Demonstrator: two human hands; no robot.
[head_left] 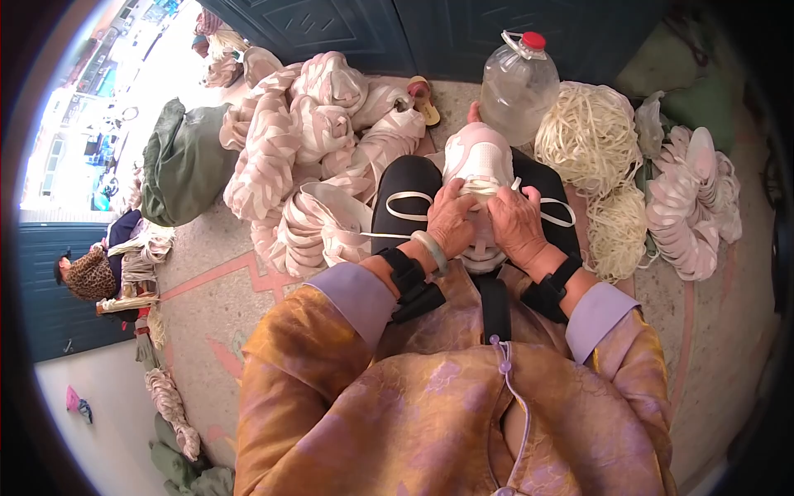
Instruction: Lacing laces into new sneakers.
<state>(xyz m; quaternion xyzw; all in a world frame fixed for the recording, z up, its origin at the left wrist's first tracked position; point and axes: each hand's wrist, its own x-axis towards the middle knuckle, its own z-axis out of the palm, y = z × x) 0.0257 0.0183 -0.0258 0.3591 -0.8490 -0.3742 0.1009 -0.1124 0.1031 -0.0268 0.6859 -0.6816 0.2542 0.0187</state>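
A pale pink and white sneaker (478, 157) rests across my lap between my thighs, its toe pointing away from me. My left hand (452, 219) grips the left side of its opening, fingers bent near the eyelets. On the opposite side my right hand (514, 217) has its fingers curled over the lacing, the thumb tucked inward. A flat white shoelace (477, 187) crosses the front of the shoe between both hands. One loose loop of lace (410, 195) sticks out to the left, and another lace loop (566, 217) to the right. My fingertips partly hide the tongue.
Bundled pink-and-white shoe pieces (322, 124) are heaped at the left beside a dark green sack (184, 164). A clear jug with a red cap (519, 87) stands ahead. Piles of white laces (589, 136) and more shoe pieces (693, 202) lie right. Another person (93, 273) sits far left.
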